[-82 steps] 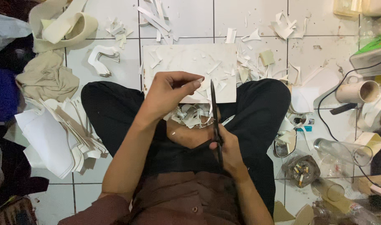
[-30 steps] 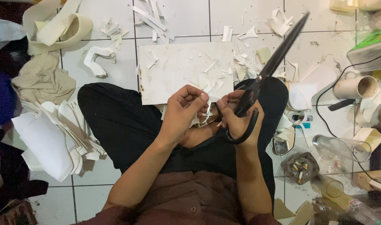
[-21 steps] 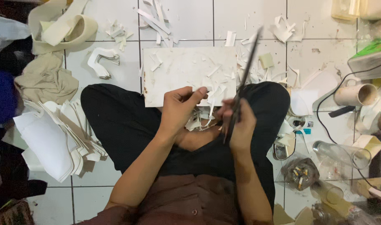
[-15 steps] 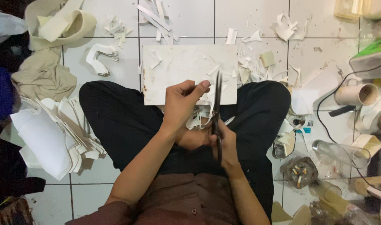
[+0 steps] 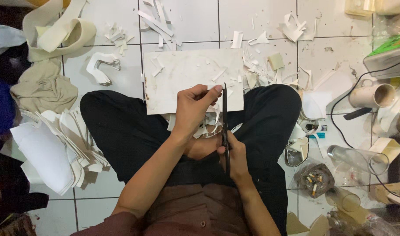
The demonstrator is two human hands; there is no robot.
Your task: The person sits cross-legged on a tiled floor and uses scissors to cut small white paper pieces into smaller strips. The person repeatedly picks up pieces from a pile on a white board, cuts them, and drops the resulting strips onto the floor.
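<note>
Your right hand grips the black scissors, blades pointing straight away from you — their long axis runs up over your lap. Your left hand, just left of the blades, pinches a white scrap against the white board.
</note>
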